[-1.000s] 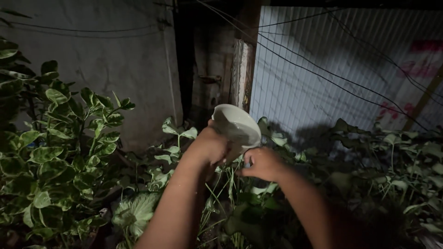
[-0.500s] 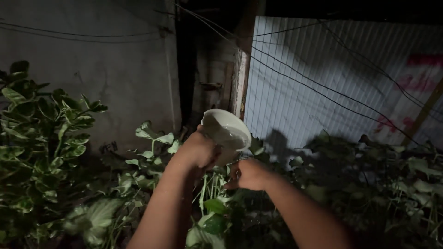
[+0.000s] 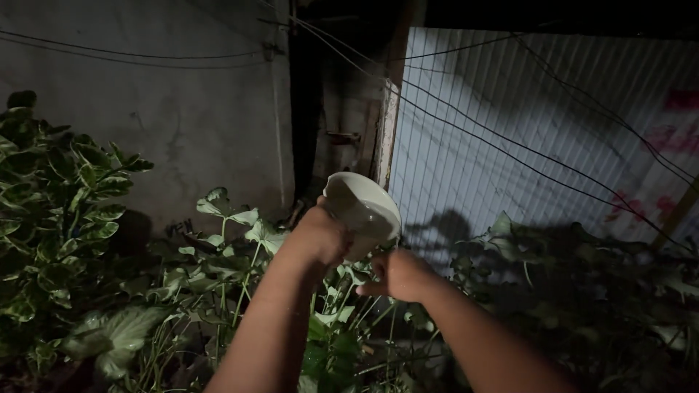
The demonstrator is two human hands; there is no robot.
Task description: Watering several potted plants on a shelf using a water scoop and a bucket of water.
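Out in the dark, lit only by the person's own light, and the white bowl [image 3: 362, 207] is up at chest height over the greenery. It is tipped on its side, the open mouth turned up and toward the right, the rim slanting down toward the plants, an angle that would let anything inside run out over the leaves below rather than back onto the arms.

The left hand [image 3: 320, 236] has it: fingers curled tight around the bowl's lower left edge and underside, a firm closed grip carrying the whole weight. The right hand [image 3: 399, 275] sits just below and to the right of the bowl, fingers folded in loosely, close under the low rim. Whether it touches the bowl or only hangs beneath it, the view does not settle; it looks empty, but the fingertips are hidden on the far side.

Around them, variegated leaves [image 3: 62, 218] crowd the left side, and pale heart-shaped leaves [image 3: 233, 217] rise on thin stems right beside the left forearm. Behind stands a grey plastered wall [image 3: 167, 109], a corrugated metal sheet [image 3: 524, 131] catching the light, and thin wires [image 3: 466, 124] slanting across it.
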